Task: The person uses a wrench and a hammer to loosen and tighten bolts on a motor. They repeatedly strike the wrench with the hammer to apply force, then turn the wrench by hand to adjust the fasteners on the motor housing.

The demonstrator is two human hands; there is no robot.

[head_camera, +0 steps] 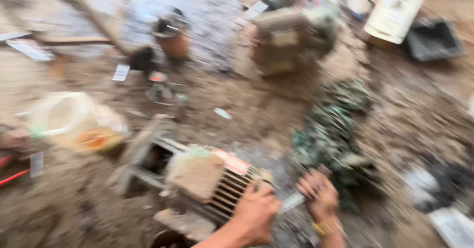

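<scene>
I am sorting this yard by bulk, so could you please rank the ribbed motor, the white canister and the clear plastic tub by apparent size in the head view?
1. ribbed motor, nearest the camera.
2. clear plastic tub and white canister: alike, blurred, unranked.

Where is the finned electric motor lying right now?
In the head view the finned electric motor lies on the dirty floor at lower centre, its ribbed end under the left hand, left of the right hand.

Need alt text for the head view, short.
Blurred view down at a dirt floor: left hand rests on a finned electric motor, right hand grips a flat metal tool. Another motor and scattered scrap lie around.
</scene>
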